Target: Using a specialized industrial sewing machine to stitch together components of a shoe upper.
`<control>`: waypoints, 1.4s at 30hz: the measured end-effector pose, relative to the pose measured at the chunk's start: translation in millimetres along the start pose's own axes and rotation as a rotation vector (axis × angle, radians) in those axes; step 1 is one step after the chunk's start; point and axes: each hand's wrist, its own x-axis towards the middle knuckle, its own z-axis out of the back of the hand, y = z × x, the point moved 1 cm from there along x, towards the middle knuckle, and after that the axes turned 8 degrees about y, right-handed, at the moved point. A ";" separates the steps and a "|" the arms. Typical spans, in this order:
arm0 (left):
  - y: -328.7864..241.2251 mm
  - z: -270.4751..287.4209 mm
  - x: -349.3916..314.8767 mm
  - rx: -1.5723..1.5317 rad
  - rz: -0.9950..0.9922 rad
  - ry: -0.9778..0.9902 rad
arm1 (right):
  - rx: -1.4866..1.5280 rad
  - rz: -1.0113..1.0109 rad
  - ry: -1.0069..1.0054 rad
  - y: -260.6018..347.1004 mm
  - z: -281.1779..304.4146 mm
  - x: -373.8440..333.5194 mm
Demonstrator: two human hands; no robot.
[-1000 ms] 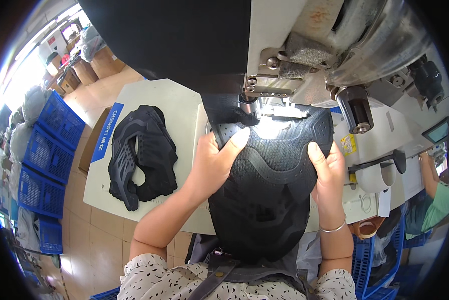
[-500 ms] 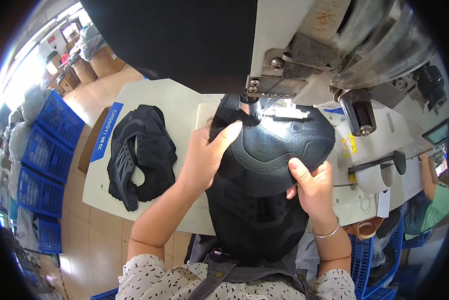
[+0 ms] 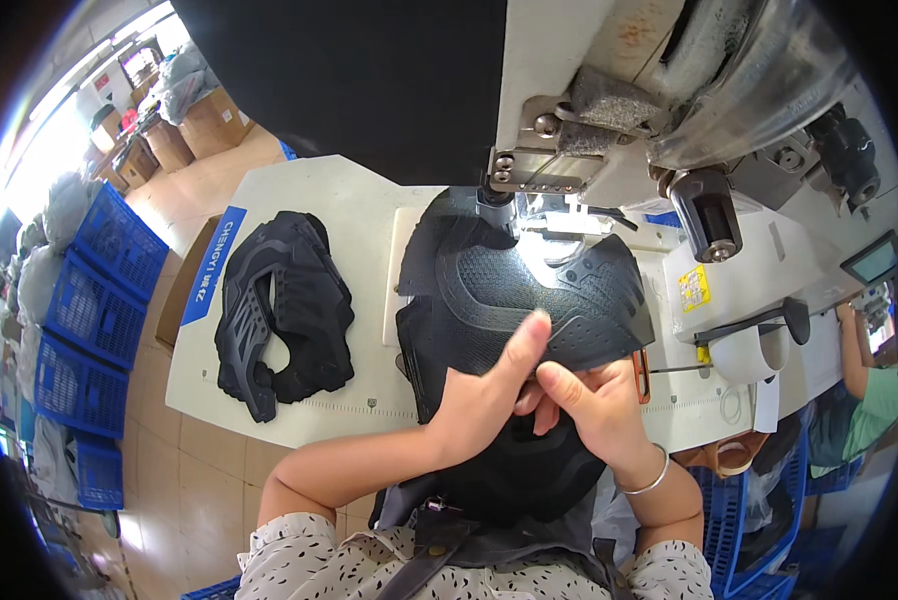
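A black shoe upper (image 3: 499, 290) with textured mesh and perforated overlays lies under the lit needle area of a sewing machine (image 3: 559, 120). At its near edge my left hand (image 3: 484, 405) grips the material, thumb on top and fingers hidden below. Close beside it, my right hand (image 3: 604, 410) pinches the same edge, thumb and fingers closed. More black shoe-upper material (image 3: 529, 470) hangs over the table edge toward my lap. Another black shoe upper (image 3: 309, 310) lies on the table to the left, apart from both hands.
The pale table (image 3: 389, 420) has a ruler strip along its near edge. Blue crates (image 3: 94, 310) are stacked at left, cardboard boxes (image 3: 204, 125) behind them. A blue rack (image 3: 724, 520) stands at lower right. Another person's green sleeve (image 3: 879, 410) shows at far right.
My left hand has moved from the upper's far left side down to its near edge, beside my right hand. The upper has turned and shifted slightly left under the machine.
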 end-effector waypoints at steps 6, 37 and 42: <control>-4.1 4.5 8.6 0.020 -0.149 -0.164 | -0.571 0.387 -0.155 24.2 18.4 -32.8; -18.8 28.6 24.7 0.111 -0.140 -0.138 | -0.403 0.331 -0.201 38.7 80.9 27.1; -22.8 32.5 29.1 0.142 -0.154 -0.154 | -0.372 0.324 -0.214 37.3 77.4 26.2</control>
